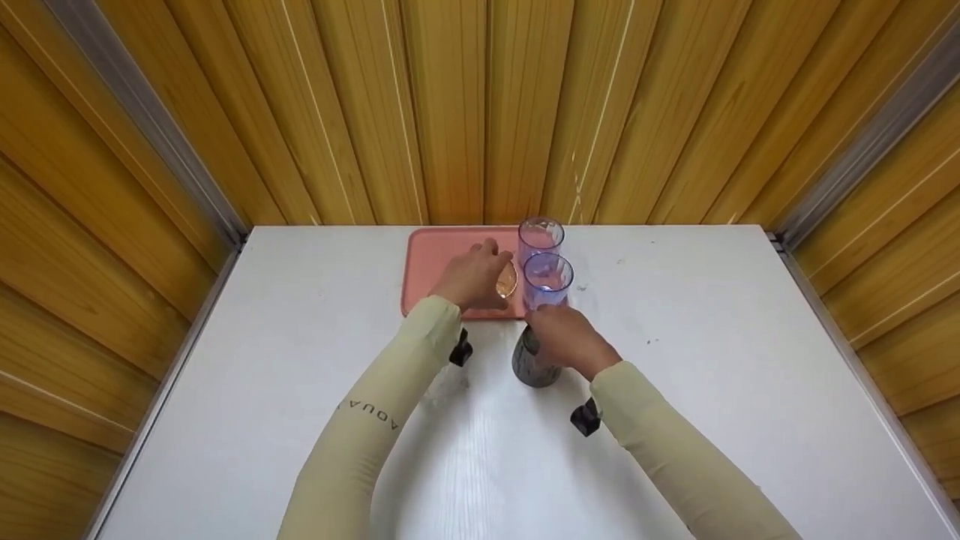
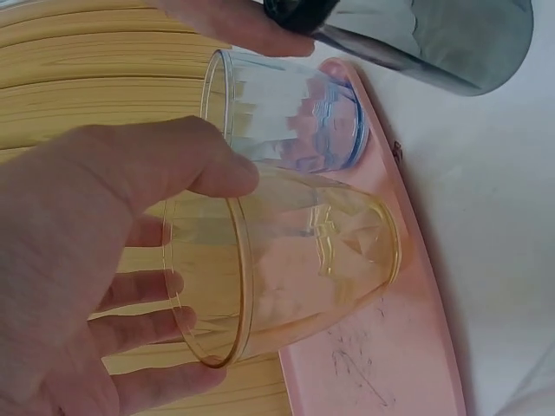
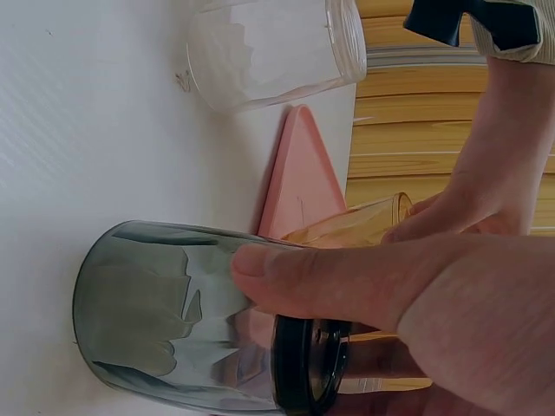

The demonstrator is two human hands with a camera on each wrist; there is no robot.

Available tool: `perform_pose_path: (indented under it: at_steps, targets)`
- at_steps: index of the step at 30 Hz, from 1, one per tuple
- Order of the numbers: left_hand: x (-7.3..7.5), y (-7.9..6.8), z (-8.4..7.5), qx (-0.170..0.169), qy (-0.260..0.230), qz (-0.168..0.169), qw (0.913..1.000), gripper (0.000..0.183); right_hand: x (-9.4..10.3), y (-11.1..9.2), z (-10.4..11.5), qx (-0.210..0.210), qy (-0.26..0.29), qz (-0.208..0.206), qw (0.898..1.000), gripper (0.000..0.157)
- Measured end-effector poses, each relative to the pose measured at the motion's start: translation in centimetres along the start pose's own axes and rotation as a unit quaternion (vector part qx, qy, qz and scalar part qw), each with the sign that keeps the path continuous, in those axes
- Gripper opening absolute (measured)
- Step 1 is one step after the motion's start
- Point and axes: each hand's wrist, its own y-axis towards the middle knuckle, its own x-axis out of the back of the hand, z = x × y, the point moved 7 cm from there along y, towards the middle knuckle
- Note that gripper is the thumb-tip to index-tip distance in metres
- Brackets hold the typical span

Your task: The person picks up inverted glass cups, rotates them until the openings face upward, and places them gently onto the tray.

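Tray [image 1: 427, 262] by counter's back edge [image 1: 330, 234]: two blue glasses [image 1: 547, 281] placed, left grip [image 1: 474, 276] holding amber glass [image 2: 312, 260]; still off: clear glass [image 3: 269, 52], gray glass [image 3: 143, 303] in right grip [image 1: 568, 337].

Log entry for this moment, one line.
left hand: around amber cup over pink tray, contact unclear | right hand: grips grey cup | clear cup: on table

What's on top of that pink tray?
The left hand holds an amber glass over the pink tray; whether its base touches is unclear. A bluish glass stands at the tray's right end, a purplish glass behind. The hand hides some surface; anything underneath can't be seen.
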Motion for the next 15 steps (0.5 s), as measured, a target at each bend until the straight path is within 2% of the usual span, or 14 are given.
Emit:
perform_pose_path:
  at_steps: [6, 15]
  targets:
    - [-0.29, 0.22, -0.42, 0.012, -0.008, 0.026, 0.9996, 0.08, -0.05, -0.13, 0.12, 0.001, -0.008, 0.003, 1.0, 0.048]
    - [-0.03, 0.81, -0.33, 0.013, 0.001, 0.025, 0.9996, 0.072, -0.14, 0.23, -0.33, -0.036, 0.031, 0.037, 0.998, 0.052]
